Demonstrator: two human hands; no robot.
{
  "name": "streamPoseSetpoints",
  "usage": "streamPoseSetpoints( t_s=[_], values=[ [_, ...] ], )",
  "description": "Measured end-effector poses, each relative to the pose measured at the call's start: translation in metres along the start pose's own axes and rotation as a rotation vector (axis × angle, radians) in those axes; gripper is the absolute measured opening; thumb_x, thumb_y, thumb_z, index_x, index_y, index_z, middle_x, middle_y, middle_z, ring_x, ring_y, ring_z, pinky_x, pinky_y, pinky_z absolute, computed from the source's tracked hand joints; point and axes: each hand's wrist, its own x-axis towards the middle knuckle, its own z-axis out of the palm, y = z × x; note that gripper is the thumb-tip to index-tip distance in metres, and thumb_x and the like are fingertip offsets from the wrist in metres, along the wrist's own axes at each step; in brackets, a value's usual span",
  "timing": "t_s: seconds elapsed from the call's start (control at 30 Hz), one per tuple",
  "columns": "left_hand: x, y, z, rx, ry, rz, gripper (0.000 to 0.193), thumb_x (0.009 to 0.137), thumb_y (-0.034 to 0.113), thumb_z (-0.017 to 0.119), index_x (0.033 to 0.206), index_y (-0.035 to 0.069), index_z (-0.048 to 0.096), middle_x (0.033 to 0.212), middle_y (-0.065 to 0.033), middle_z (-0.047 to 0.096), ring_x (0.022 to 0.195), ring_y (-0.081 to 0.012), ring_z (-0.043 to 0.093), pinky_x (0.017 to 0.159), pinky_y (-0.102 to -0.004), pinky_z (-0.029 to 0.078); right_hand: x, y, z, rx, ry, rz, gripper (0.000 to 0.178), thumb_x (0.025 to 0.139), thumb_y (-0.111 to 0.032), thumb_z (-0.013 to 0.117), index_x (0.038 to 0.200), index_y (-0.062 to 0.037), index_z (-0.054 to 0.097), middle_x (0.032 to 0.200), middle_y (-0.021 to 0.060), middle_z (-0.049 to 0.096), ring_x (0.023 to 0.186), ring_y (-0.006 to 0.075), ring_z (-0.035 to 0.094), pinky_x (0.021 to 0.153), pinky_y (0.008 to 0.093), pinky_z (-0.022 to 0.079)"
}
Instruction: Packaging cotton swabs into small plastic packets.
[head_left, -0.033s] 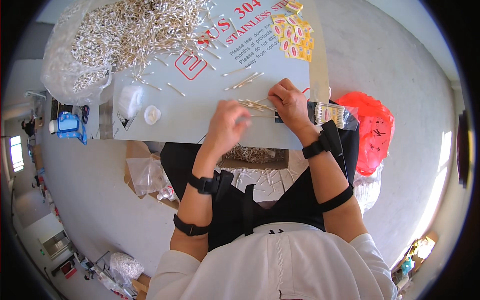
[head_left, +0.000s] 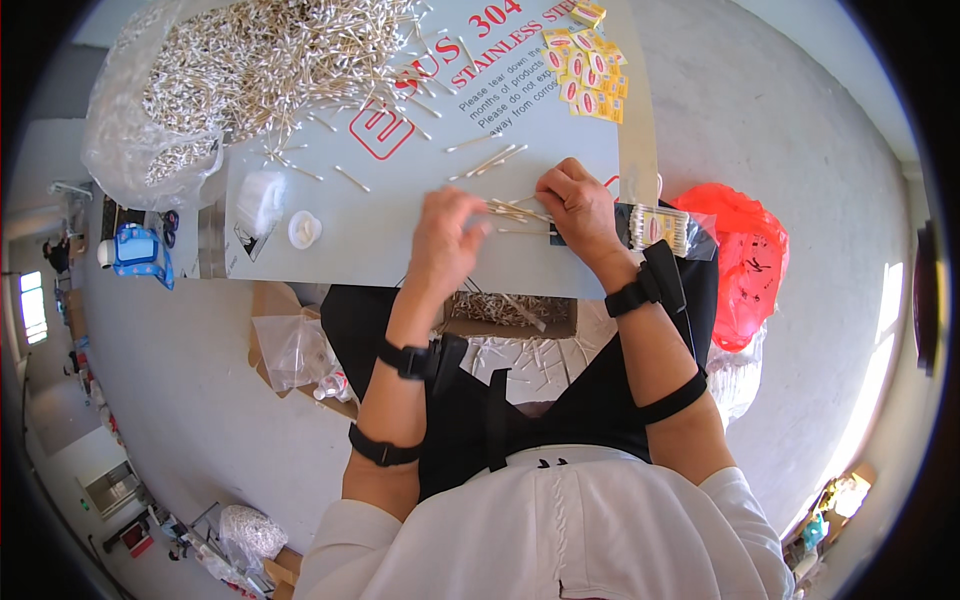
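My right hand (head_left: 580, 208) is closed on a small bunch of cotton swabs (head_left: 516, 211), their tips pointing left over the grey table. My left hand (head_left: 445, 238) hovers just left of that bunch. Motion smears its fingers, but its thumb stands apart from them and nothing shows between. Below the table edge, a blurred swab (head_left: 527, 315) hangs in the air above an open box of swabs (head_left: 470, 327). Several loose swabs (head_left: 490, 162) lie beyond my hands. By my right wrist rests a clear pack of swabs (head_left: 660, 229) with a yellow label.
A large heap of swabs (head_left: 270, 70) spills from a clear bag at the far left. Small yellow cards (head_left: 590, 80) lie at the far right. A white cup (head_left: 305, 229) and a blue bottle (head_left: 140, 252) stand left. A red bag (head_left: 735, 265) hangs right.
My left hand has shifted slightly left and away from the bunch. A blurred swab now shows in the air below the table edge. My right hand has stayed in place.
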Motion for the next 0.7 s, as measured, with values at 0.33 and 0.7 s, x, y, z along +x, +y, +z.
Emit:
streamPoseSetpoints(
  t_s=[0.33, 0.7],
  values=[
    [0.067, -0.030, -0.002, 0.296, -0.074, 0.006, 0.020, 0.066, 0.005, 0.079, 0.079, 0.007, 0.064, 0.085, -0.0052, 0.058, 0.090, -0.0289, 0.054, 0.080, -0.0412, 0.045, -0.010, -0.015, -0.020, -0.001, -0.084, -0.034, 0.030, 0.070, -0.017, 0.078, 0.094, -0.0080, 0.064, 0.099, 0.0087, 0.058, 0.083, 0.0300, 0.063, 0.070, 0.0396, 0.052],
    [0.073, -0.034, 0.009, 0.396, 0.100, -0.035, 0.025, 0.073, 0.007, 0.076, 0.095, 0.011, 0.065, 0.097, -0.0040, 0.058, 0.097, -0.0270, 0.053, 0.083, -0.0408, 0.046, -0.012, -0.007, -0.010, -0.033, -0.093, -0.105, 0.014, 0.077, -0.011, 0.071, 0.088, -0.0103, 0.063, 0.086, 0.0045, 0.060, 0.079, 0.0281, 0.063, 0.067, 0.0401, 0.051]
  ],
)
